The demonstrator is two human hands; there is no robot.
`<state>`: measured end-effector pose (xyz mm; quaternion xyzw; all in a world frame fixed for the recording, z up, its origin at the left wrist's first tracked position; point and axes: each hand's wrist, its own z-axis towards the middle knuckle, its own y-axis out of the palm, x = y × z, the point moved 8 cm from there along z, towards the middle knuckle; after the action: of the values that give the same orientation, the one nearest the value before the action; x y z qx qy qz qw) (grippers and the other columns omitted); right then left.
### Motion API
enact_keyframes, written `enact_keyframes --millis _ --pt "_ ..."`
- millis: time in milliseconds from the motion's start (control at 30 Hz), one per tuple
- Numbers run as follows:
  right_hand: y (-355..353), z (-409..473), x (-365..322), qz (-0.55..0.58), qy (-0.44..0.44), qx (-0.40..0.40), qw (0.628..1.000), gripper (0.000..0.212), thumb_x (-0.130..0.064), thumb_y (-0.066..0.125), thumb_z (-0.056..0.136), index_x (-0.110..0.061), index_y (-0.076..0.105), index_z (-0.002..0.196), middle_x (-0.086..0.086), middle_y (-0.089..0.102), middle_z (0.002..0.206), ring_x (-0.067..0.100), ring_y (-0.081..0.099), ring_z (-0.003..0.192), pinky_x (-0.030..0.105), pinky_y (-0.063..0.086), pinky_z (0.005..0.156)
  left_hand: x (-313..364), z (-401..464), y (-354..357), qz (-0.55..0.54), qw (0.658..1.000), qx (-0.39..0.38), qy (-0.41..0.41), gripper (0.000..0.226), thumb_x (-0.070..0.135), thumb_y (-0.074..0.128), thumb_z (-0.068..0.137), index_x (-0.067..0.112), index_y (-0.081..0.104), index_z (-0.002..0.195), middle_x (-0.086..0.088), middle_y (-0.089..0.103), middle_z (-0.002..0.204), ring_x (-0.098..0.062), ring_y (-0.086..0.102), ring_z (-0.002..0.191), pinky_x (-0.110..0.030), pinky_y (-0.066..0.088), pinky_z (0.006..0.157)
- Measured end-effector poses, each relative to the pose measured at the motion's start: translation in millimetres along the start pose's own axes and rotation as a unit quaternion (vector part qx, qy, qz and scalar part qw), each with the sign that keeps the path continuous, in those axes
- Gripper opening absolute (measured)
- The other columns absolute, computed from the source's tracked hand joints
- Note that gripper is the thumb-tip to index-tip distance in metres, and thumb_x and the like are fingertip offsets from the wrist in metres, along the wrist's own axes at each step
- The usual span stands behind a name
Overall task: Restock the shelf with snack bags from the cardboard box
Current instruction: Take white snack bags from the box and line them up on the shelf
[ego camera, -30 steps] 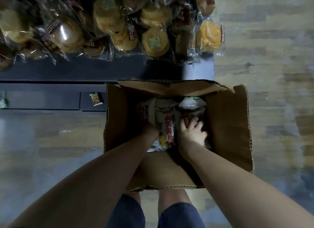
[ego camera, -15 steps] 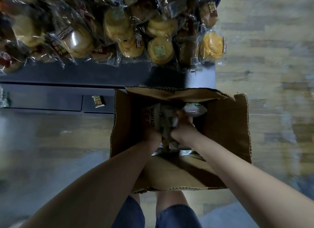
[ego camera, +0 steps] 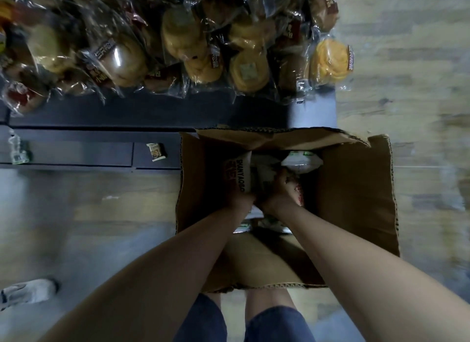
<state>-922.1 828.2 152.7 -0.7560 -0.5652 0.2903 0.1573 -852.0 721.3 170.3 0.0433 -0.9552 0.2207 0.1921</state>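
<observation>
An open cardboard box [ego camera: 356, 201] stands on the floor before a dark shelf [ego camera: 152, 117]. Both of my hands reach down into it. My left hand [ego camera: 243, 203] grips a white snack bag with red print [ego camera: 237, 173] at the box's left side. My right hand [ego camera: 278, 196] closes around a bunch of white snack bags [ego camera: 265, 172] in the middle. Another white bag with green trim [ego camera: 301, 161] lies at the far side of the box. More bags show under my wrists.
Many clear-wrapped buns [ego camera: 198, 49] fill the shelf above the box. A small packet [ego camera: 156, 152] sits on the low dark ledge to the left. A white shoe [ego camera: 28, 293] is on the wooden floor at lower left. My knees are below the box.
My right hand has moved left from the right-hand bags to meet my left hand, and both now bunch the bags together. The view has shifted down a little.
</observation>
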Motion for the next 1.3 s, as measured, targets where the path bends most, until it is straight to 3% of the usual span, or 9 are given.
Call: enact_keyframes --millis 200,300,367,433,767,967,1067,1167,1300 --pt "-22.4 -16.8 5.0 0.066 0.047 -0.079 0.994 0.125 -0.062 0.072 0.058 -0.004 0.006 0.147 0.007 0.039 0.144 0.025 0.040 0.132 0.028 0.036 0.096 12.5 -20.6 -17.1 0.001 1.000 -0.023 0.001 0.084 0.014 0.067 0.084 0.005 0.015 0.148 -0.015 0.024 0.152 -0.027 0.025 0.139 -0.027 0.026 0.108" --pt "-48.2 -35.4 9.1 0.154 0.042 -0.065 0.985 0.082 -0.025 0.069 0.084 -0.005 0.016 0.144 0.006 0.051 0.123 0.022 0.057 0.101 0.030 0.045 0.082 31.9 -37.8 -29.6 0.068 0.996 -0.029 0.048 0.093 0.026 0.075 0.073 0.011 0.021 0.147 -0.013 0.032 0.149 -0.029 0.035 0.133 -0.035 0.035 0.108" --pt "-69.2 -54.4 4.2 0.190 0.001 -0.053 0.980 0.079 -0.007 0.065 0.084 -0.006 0.012 0.144 0.005 0.051 0.102 0.013 0.054 0.073 0.025 0.047 0.059 46.0 -56.0 -40.5 0.128 0.988 -0.020 0.085 0.094 0.034 0.072 0.074 0.014 0.018 0.148 -0.012 0.031 0.149 -0.030 0.035 0.134 -0.039 0.035 0.108" --pt "-87.4 -72.6 -5.2 0.236 -0.056 -0.049 0.969 0.080 -0.002 0.066 0.082 -0.013 0.014 0.142 0.005 0.050 0.113 0.010 0.056 0.074 0.021 0.050 0.051 57.7 -76.5 -51.7 0.130 0.984 -0.017 0.124 0.081 0.033 0.070 0.076 0.014 0.028 0.143 -0.012 0.042 0.141 -0.030 0.045 0.127 -0.039 0.040 0.104" --pt "-161.7 -173.3 -46.5 0.261 -0.231 -0.014 0.937 0.044 -0.017 0.073 0.081 -0.021 0.048 0.116 -0.010 0.061 0.099 -0.006 0.062 0.081 0.009 0.048 0.062 79.6 -173.2 -107.2 0.064 0.962 -0.029 0.264 0.050 0.028 0.075 0.073 0.024 0.041 0.109 0.007 0.058 0.098 -0.014 0.060 0.092 -0.027 0.051 0.067" --pt "-194.7 -231.7 -77.4 0.238 -0.289 0.015 0.927 0.047 -0.014 0.070 0.081 -0.019 0.044 0.120 -0.005 0.064 0.093 0.002 0.064 0.074 0.014 0.051 0.060 108.9 -234.0 -156.4 0.008 0.927 0.030 0.373 0.049 0.021 0.077 0.071 0.029 0.039 0.101 0.012 0.061 0.092 0.000 0.060 0.082 -0.018 0.051 0.062" --pt "-212.3 -259.9 -90.2 0.236 -0.322 0.032 0.916 0.061 -0.016 0.077 0.073 -0.026 0.047 0.126 -0.007 0.066 0.106 -0.002 0.065 0.088 0.019 0.055 0.075 125.9 -266.3 -183.8 0.011 0.903 0.068 0.424 0.048 0.021 0.077 0.070 0.033 0.039 0.095 0.012 0.062 0.089 -0.003 0.062 0.080 -0.030 0.056 0.064" --pt "-234.7 -291.9 -103.5 0.258 -0.355 0.048 0.897 0.048 -0.014 0.076 0.076 -0.037 0.048 0.107 -0.016 0.064 0.100 -0.011 0.061 0.081 0.009 0.050 0.067 139.4 -295.7 -206.8 -0.001 0.880 0.099 0.464 0.048 0.027 0.077 0.068 0.034 0.039 0.097 0.011 0.061 0.092 -0.004 0.062 0.084 -0.038 0.057 0.069" --pt "-265.2 -333.0 -129.6 0.267 -0.402 0.078 0.872 0.061 -0.042 0.079 0.059 -0.035 0.049 0.112 -0.013 0.066 0.109 0.002 0.062 0.098 0.026 0.051 0.088 158.4 -328.5 -237.0 -0.036 0.844 0.163 0.510 0.054 0.035 0.078 0.068 0.037 0.035 0.101 0.018 0.054 0.096 0.006 0.055 0.087 -0.031 0.053 0.075"
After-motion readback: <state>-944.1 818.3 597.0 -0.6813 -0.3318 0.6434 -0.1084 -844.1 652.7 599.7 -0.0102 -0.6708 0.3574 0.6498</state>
